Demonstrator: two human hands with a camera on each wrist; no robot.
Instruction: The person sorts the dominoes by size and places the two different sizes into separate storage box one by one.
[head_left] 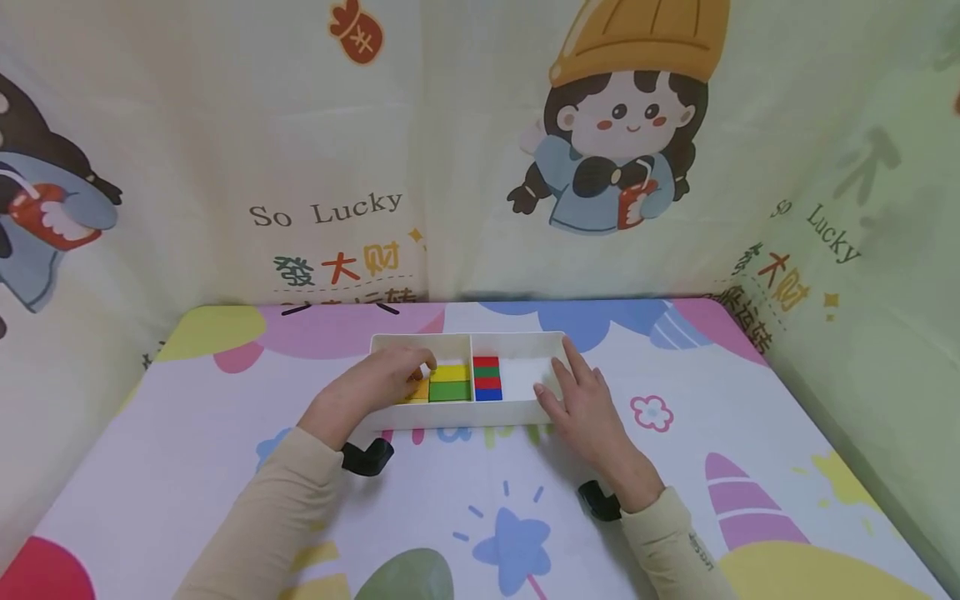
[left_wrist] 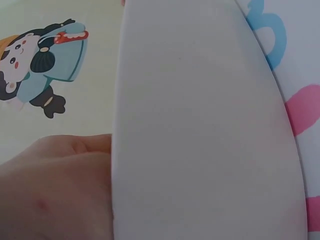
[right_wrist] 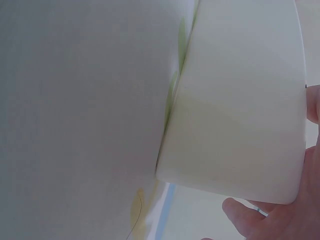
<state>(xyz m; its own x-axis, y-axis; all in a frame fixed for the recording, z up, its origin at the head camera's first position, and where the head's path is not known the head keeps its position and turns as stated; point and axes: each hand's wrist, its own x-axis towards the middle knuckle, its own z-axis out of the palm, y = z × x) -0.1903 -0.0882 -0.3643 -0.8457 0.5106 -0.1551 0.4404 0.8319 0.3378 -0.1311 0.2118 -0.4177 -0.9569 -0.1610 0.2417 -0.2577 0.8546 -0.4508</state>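
Observation:
A white two-compartment box (head_left: 450, 415) lies across the table; its outer front wall fills much of the left wrist view. My left hand (head_left: 382, 379) reaches over the left compartment with bent fingers, fingertips right at an orange block (head_left: 422, 391). I cannot tell if they pinch a block. Beside it lie a yellow block (head_left: 450, 373) and a green block (head_left: 450, 391). Red, green and blue blocks (head_left: 487, 383) line the right compartment's left side. My right hand (head_left: 588, 412) touches the box's right end with spread, fairly straight fingers, some inside the rim, one outside the end wall.
The box stands on a table with a printed cloth (head_left: 427, 500), towards its back edge. A pale printed curtain (head_left: 480, 167) hangs behind and along the sides. Black wrist mounts (head_left: 367, 457) sit under both wrists.

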